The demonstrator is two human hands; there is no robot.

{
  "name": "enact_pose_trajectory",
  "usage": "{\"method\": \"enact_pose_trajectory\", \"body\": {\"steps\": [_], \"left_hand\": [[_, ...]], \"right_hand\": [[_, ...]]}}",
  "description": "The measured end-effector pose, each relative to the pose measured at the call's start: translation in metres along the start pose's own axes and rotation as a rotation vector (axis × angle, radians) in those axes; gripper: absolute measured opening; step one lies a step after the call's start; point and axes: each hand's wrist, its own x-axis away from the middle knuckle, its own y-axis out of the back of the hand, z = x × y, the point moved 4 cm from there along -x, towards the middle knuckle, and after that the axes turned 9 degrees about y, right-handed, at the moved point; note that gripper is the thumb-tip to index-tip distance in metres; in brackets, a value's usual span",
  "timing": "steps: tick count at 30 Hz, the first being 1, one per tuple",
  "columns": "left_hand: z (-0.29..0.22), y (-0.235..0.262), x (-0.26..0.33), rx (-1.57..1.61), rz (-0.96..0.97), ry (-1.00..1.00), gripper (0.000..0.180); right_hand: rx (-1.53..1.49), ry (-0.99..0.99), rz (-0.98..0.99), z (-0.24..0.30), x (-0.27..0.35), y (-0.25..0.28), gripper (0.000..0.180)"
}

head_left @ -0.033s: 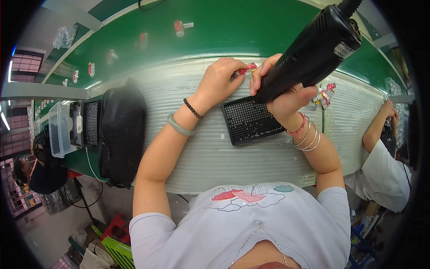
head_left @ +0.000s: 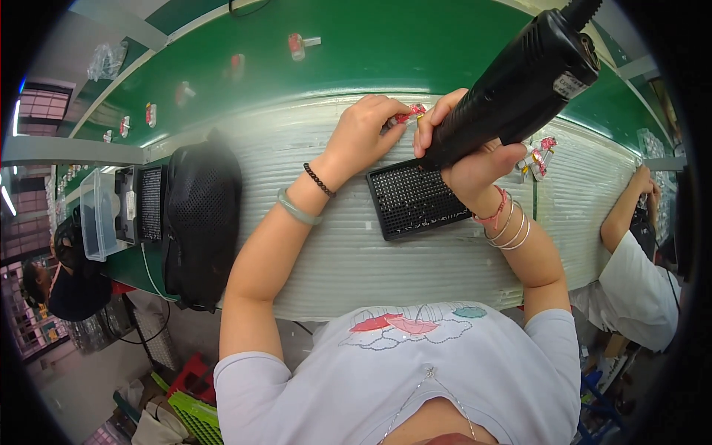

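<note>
My left hand (head_left: pixel 362 135) pinches a small red and white part (head_left: pixel 410 113) between its fingertips, above the far edge of a black gridded tray (head_left: pixel 415 202). My right hand (head_left: pixel 469 162) grips a black electric screwdriver (head_left: pixel 523 81), tilted with its tip down at the part. The two hands nearly touch at the part. The tray lies flat on a white ribbed mat (head_left: pixel 334 256). Whether the tip touches the part is hidden by my fingers.
More small red parts (head_left: pixel 538 156) lie to the right of the tray. A black mesh bag (head_left: pixel 202 215) and a clear plastic box (head_left: pixel 96 215) stand at the left. Red parts (head_left: pixel 297 44) ride a green belt (head_left: pixel 386 52) behind. A co-worker's arm (head_left: pixel 623 215) is at right.
</note>
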Motion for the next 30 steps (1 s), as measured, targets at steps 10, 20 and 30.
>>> {"method": "enact_pose_trajectory", "body": {"steps": [10,20,30], "left_hand": [[-0.002,0.001,-0.002,-0.013,0.0,-0.047,0.014],[-0.004,0.001,-0.001,-0.073,0.03,-0.045,0.02],[-0.008,-0.004,-0.006,-0.058,0.162,-0.099,0.035]], "right_hand": [[0.11,-0.036,0.063,-0.002,-0.001,-0.001,0.099],[0.129,-0.043,0.077,-0.004,-0.003,-0.006,0.099],[0.222,0.201,-0.118,0.027,-0.067,0.03,0.098]]}}
